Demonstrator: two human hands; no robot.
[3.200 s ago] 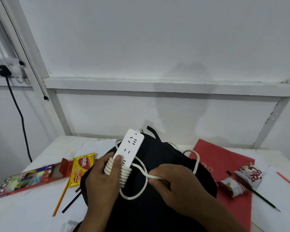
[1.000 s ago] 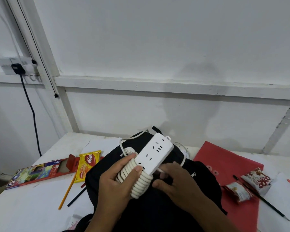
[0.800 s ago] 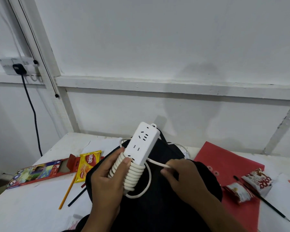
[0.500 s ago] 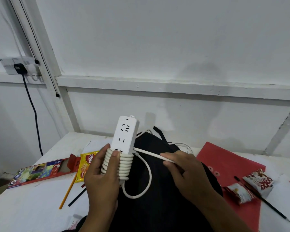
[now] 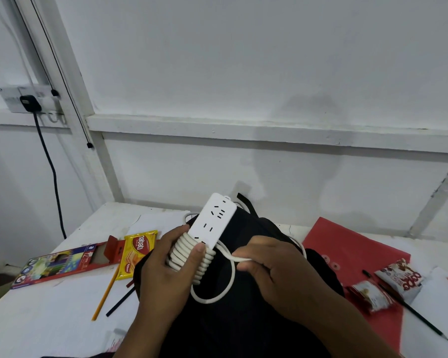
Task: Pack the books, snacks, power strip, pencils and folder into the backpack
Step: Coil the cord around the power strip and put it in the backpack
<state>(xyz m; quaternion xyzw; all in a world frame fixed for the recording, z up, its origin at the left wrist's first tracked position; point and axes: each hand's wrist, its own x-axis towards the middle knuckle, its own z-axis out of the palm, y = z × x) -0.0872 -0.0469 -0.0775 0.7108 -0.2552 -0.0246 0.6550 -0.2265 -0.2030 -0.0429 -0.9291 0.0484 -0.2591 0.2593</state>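
My left hand [image 5: 166, 275] grips a white power strip [image 5: 214, 223] by its lower end, where several turns of its white cord are wound around it. My right hand [image 5: 272, 270] pinches the loose cord [image 5: 228, 285], which hangs in a loop between the hands. Both hands are above the black backpack [image 5: 243, 326] lying on the white table [image 5: 50, 313]. A red folder [image 5: 347, 244] lies to the right, partly under the backpack. Left of it lie a yellow snack pack [image 5: 136, 251], a coloured-pencil box [image 5: 62, 264], an orange pencil [image 5: 105, 295] and a black pencil [image 5: 121, 302].
Two snack packets [image 5: 401, 277] [image 5: 370, 295] and a long black pencil [image 5: 411, 313] lie on the folder at the right. White paper [image 5: 440, 303] sits at the far right. A black plug and cable [image 5: 31, 104] hang from a wall socket at left. The wall runs along the table's back.
The power strip has tilted from leaning left to leaning right. My right hand has moved down and nearer to the strip with the cord, adding winding around its lower end.
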